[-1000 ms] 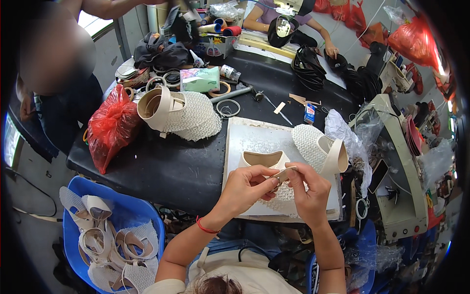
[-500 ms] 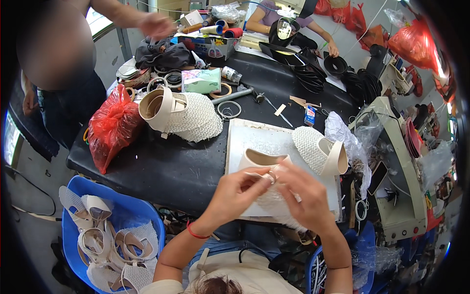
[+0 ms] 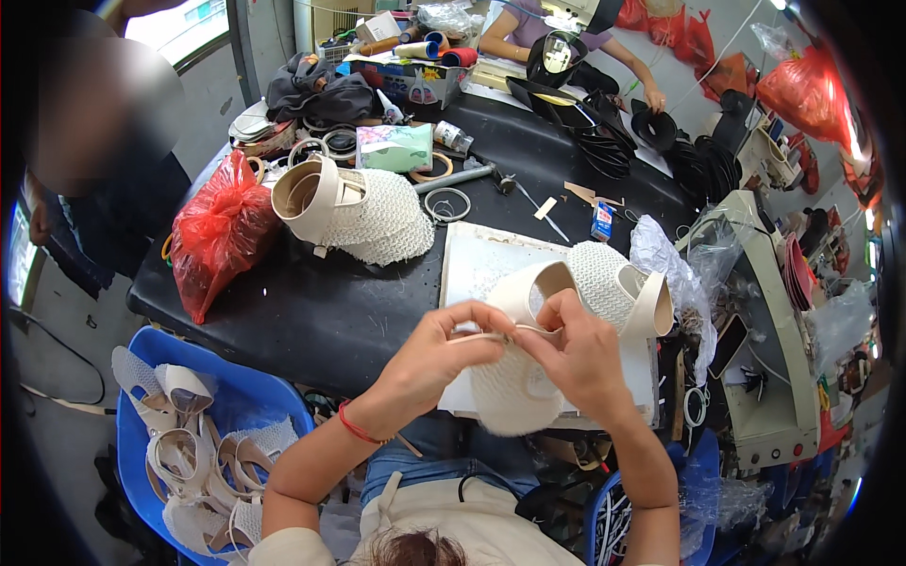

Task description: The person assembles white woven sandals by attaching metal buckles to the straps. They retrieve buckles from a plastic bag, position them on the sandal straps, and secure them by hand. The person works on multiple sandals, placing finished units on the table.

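Between my two hands is a cream shoe upper [image 3: 512, 401] with a textured front and a smooth ankle band, held over the near part of a white board [image 3: 477, 247]. My left hand [image 3: 436, 357] pinches the edge of the upper's band between thumb and fingers. Close beside it, my right hand [image 3: 578, 357] is closed on the same edge, fingertips nearly meeting the left ones. My fingers cover part of the band. Just past my right hand, a woven cream upper [image 3: 596, 281] rests on the board's right side.
More cream uppers [image 3: 387, 219] stand nested on the black table [image 3: 349, 311], beside a knotted red bag [image 3: 222, 236]. A hammer [image 3: 462, 177] lies farther back. At lower left a blue bin [image 3: 250, 391] holds several uppers. A co-worker's hand [image 3: 653, 96] touches black pieces at the far side.
The upper has turned in my hands, its band now standing higher and its textured front showing more. My right fingers have closed on the edge. A person's outstretched arm at the far left has drawn back.
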Demonstrator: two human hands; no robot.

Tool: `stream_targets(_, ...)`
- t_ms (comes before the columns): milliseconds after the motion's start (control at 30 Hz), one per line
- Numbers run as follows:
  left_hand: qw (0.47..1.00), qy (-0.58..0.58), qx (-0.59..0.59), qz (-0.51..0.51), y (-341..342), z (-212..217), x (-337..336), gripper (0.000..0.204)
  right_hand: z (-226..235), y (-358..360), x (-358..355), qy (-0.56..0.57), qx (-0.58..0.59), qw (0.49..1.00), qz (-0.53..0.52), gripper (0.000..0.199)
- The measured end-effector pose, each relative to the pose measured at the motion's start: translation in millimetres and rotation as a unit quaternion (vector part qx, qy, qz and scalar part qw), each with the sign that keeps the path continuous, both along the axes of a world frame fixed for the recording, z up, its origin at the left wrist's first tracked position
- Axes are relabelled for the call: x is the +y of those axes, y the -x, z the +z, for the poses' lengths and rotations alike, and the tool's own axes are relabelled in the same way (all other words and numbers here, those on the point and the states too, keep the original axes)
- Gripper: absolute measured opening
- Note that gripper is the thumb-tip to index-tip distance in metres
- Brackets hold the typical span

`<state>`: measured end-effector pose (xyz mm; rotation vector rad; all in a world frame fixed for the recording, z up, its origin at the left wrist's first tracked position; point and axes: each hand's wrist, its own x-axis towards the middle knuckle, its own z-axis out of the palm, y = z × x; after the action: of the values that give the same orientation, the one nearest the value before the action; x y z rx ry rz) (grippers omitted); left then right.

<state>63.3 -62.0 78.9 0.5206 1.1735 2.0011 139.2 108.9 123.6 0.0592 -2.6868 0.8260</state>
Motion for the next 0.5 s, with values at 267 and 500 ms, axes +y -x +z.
stream_targets(267,0.997,-0.029,-0.058,0.029,-5,31,8,0.041,-7,-6,-18,0.183,0.083,0.974,-0.105,0.023)
stream_targets(500,0.998,-0.059,-0.014,0.009,-8,55,20,0.026,25,-35,-15,0.017,0.126,0.989,-0.075,0.012)
